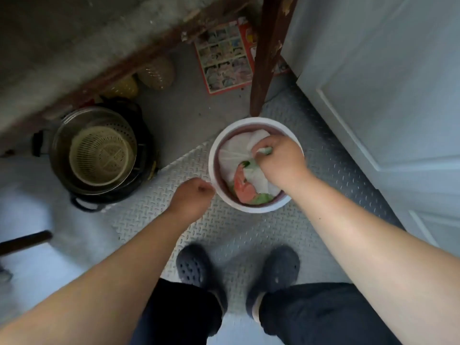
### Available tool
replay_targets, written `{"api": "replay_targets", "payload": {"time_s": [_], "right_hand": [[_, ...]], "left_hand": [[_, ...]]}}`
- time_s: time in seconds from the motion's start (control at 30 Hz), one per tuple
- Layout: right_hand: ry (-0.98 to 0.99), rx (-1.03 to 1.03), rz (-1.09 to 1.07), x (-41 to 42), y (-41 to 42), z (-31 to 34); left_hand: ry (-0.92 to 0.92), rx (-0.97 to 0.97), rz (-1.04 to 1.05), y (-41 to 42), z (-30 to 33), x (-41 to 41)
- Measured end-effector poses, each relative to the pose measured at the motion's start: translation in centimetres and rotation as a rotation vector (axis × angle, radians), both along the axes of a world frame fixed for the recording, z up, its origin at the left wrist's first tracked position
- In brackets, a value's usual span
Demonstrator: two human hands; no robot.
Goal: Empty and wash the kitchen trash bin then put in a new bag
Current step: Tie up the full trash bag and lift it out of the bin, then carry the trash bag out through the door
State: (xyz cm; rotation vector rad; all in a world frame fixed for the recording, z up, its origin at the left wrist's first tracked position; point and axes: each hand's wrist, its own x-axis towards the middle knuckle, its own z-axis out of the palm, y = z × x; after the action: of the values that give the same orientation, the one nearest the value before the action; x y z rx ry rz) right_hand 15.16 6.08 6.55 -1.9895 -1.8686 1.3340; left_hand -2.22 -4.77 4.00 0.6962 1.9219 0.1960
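Two bare forearms reach down from the bottom edge toward a round trash bin (256, 165) standing on a grey diamond-pattern floor mat (236, 235), just ahead of a pair of dark perforated clogs (239, 272) and dark trouser legs. Inside the bin sits a white bag (239, 150) holding pink and green scraps. At the bin's right side, the right hand (278, 160) dips past the rim, its grip closed on a bunched fold of the bag, fingers curled tight around the plastic. At the bin's left rim, the left hand (190, 195) has its fingers curled with fingertips at the white edge; whether that grip actually pinches the rim or the bag cannot be told. Left of the bin, a large metal pot (99, 155) rests on the floor with a cream plastic colander (99, 155) nested inside. Behind the bin rises a worn brown wooden leg (268, 53), and beyond it a sheet printed with small colour pictures (224, 58) lies on the floor. Right of the bin stands a pale panelled door (388, 95).
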Motion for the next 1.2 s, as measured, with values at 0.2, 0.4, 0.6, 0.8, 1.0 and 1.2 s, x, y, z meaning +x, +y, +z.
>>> {"api": "replay_targets", "payload": {"time_s": [0.2, 0.4, 0.6, 0.8, 1.0, 1.2], "right_hand": [[-0.027, 0.004, 0.031, -0.3, -1.3, 7.8], [-0.189, 0.003, 0.135, -0.3, -3.8, 18.0], [-0.325, -0.066, 0.138, 1.0, -8.7, 28.9], [-0.421, -0.071, 0.166, 3.6, -10.3, 35.5], [-0.488, -0.131, 0.296, 4.3, -10.3, 37.4], [-0.560, -0.156, 0.742, 0.7, -9.3, 38.1]], "left_hand": [[-0.094, -0.229, 0.054, -5.6, 6.9, -1.1], [-0.070, -0.207, -0.013, -9.8, 18.6, -2.4], [-0.097, -0.189, -0.207, -15.6, 32.5, -3.5], [-0.127, -0.210, -0.129, -22.0, 39.5, -6.5], [-0.034, -0.213, 0.188, -25.6, 42.3, -8.7], [-0.051, -0.134, 0.665, -28.4, 44.8, -7.5]]}}
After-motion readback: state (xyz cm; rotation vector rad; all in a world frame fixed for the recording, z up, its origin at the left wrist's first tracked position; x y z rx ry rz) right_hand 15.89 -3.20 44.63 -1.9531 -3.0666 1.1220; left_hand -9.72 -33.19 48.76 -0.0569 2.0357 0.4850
